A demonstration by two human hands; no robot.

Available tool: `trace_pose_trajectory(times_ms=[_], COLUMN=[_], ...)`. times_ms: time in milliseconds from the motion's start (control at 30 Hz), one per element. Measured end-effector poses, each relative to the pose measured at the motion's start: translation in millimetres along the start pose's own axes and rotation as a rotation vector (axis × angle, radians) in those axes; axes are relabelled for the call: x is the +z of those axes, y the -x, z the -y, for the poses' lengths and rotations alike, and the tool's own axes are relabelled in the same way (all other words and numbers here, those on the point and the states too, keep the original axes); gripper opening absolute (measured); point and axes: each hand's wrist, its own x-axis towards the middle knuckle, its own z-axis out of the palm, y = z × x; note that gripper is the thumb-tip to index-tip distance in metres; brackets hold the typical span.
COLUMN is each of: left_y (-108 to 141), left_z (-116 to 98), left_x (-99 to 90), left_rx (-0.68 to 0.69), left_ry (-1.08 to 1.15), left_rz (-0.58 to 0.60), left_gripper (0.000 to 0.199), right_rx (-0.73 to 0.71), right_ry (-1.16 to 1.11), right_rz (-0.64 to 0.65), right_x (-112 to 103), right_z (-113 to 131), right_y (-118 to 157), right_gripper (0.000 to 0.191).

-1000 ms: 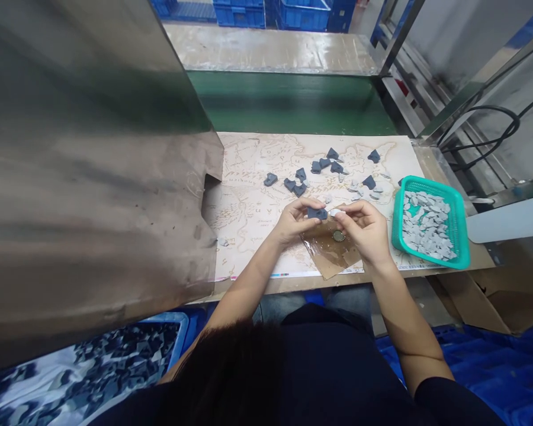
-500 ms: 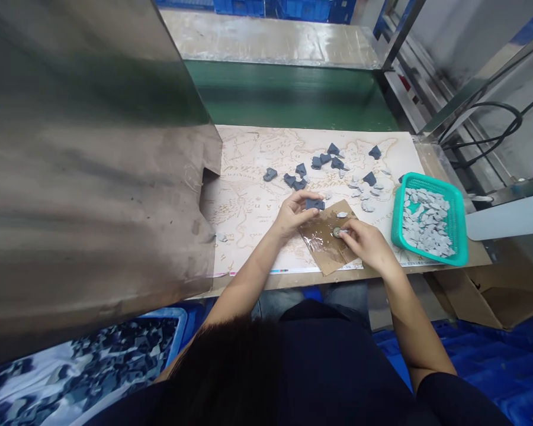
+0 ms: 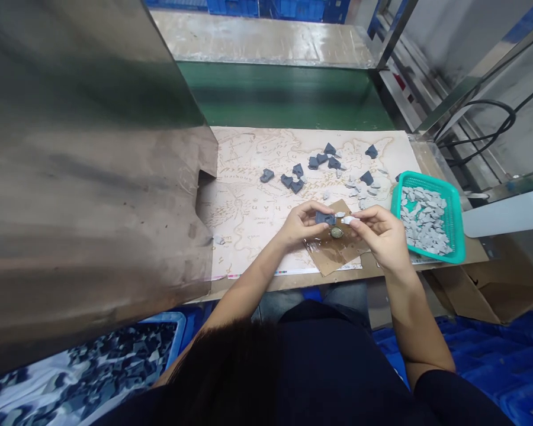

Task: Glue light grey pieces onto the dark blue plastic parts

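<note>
Pinched in the fingers of my left hand (image 3: 302,223) is a dark blue-grey piece (image 3: 325,218). My right hand (image 3: 381,232) grips a small whitish piece (image 3: 348,219) just to its right, close to the dark one. Beneath both hands lies a wet-looking brown cardboard sheet (image 3: 333,257). A round greenish object (image 3: 336,232) rests on the cardboard, with another small pale piece (image 3: 340,214) above it. Several dark pieces (image 3: 296,186) and pale pieces (image 3: 362,189) are scattered beyond my hands on the printed paper (image 3: 244,236).
A green basket (image 3: 458,236) of pale pieces stands at the right. A large metal panel (image 3: 93,177) rises at the left. Behind the paper runs a green belt (image 3: 284,94). A blue bin (image 3: 177,331) of dark pieces sits at lower left, an open cardboard box (image 3: 493,290) at lower right.
My left hand has moved right and slightly nearer with the dark piece. My right hand has left the round object and raised the pale piece beside the dark one.
</note>
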Motion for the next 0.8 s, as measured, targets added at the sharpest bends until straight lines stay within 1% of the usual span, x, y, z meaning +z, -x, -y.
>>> trace_pose_trajectory(times_ms=[367,500,600,700,800], left_y=[0,2,3,4,2], left_z=[-1,-4,-4,-2,1], left_x=[1.6,1.3,0.8,0.5,-1.2], left_rx=[0.040,0.011,-0.007,-0.008,-0.003], left_ry=[-0.012,-0.029,-0.027,-0.023,-0.051], left_rz=[-0.005,0.018,0.038,0.002,-0.045], left_gripper=[0.038,0.038,0.036,0.038,0.041], right_rx=[0.008,0.023,0.024,0.003,-0.044], right_ry=[-0.002,0.045,0.112,0.143,0.209], right_rz=[0.001,0.013,0.048,0.082,0.128], right_x=[8,6,6,7,9], right_z=[-5,-5,-4,-4,-2], right_y=[-1,0,-1,-4,-14], right_gripper=[0.041,0.039,0.037,0.035,0.031])
